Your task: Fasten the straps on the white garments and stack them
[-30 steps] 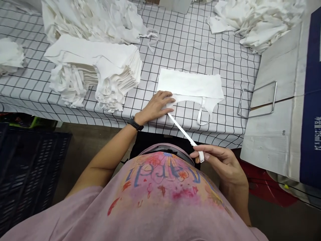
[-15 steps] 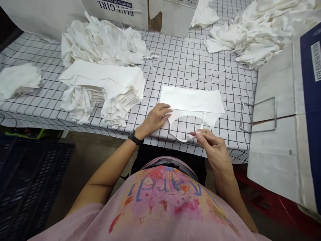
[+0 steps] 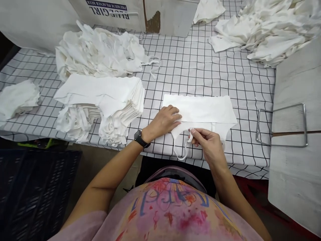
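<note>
White cloth covers most of what I can see from here. A flat white garment piece (image 3: pixel 203 108) lies at the near edge of the counter (image 3: pixel 195 67), which is covered with a black-and-white checked sheet. The person's left hand (image 3: pixel 164 121) rests on the piece's lower left corner. Its fingers (image 3: pixel 175 112) are stretched out flat, pressing the fabric down rather than closing on it. A dark watch (image 3: pixel 139 138) sits on that wrist. The right hand (image 3: pixel 210 144) is just beside it, over the front edge of the piece. Its thumb and fingers (image 3: pixel 198 133) are pinched on the end of a narrow white strap (image 3: pixel 184 151). The strap loops down from the garment and hangs past the counter's edge.

To the left of the piece stands a neat stack of folded white pieces (image 3: pixel 107 95), and behind that stack is a loose heap of white fabric (image 3: pixel 100 55). A smaller white pile (image 3: pixel 18 97) sits at the far left. Another tumbled heap (image 3: pixel 268 30) fills the far right corner, well apart from the hands. A cardboard box (image 3: pixel 165 13) stands at the back edge. On the right, a bent wire frame (image 3: pixel 281 144) lies against a pale board (image 3: pixel 296 83). Below the counter on the left is a dark crate (image 3: pixel 30 187).
</note>
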{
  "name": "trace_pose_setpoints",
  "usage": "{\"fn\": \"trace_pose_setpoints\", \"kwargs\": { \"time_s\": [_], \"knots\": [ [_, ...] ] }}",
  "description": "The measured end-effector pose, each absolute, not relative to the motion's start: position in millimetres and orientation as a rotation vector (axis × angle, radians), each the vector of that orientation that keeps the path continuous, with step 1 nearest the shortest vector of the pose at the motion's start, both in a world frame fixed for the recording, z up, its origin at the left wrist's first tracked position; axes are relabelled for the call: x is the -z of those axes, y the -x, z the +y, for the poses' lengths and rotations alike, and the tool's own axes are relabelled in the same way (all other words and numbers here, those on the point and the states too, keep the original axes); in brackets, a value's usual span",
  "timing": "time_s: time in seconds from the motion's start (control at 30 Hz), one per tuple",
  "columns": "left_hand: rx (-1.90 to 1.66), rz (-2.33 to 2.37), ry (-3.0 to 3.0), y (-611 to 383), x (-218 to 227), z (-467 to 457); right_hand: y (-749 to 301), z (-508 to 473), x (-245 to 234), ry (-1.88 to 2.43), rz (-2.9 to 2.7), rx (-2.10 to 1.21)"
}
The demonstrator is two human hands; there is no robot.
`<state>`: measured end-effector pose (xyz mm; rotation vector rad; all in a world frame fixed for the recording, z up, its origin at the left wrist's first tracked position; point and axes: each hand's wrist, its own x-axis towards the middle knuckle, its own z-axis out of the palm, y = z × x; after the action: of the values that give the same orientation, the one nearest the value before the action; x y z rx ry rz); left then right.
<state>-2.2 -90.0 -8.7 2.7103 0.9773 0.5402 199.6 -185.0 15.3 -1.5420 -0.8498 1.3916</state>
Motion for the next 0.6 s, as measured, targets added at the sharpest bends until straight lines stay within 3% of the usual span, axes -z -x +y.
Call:
{"fn": "trace_pose_setpoints", "kwargs": {
  "time_s": [0.3,0.6],
  "knots": [
    [-0.402,0.964,-2.911,-9.7,12.0,-87.0,-196.2,-168.1,-11.5,1.639,-0.788,-1.431],
    [-0.684,0.997,-2.643,-11.7,21.7,-77.6,-187.9,-155.4,-11.0,1.647,-0.738,-1.459]
  ]
}}
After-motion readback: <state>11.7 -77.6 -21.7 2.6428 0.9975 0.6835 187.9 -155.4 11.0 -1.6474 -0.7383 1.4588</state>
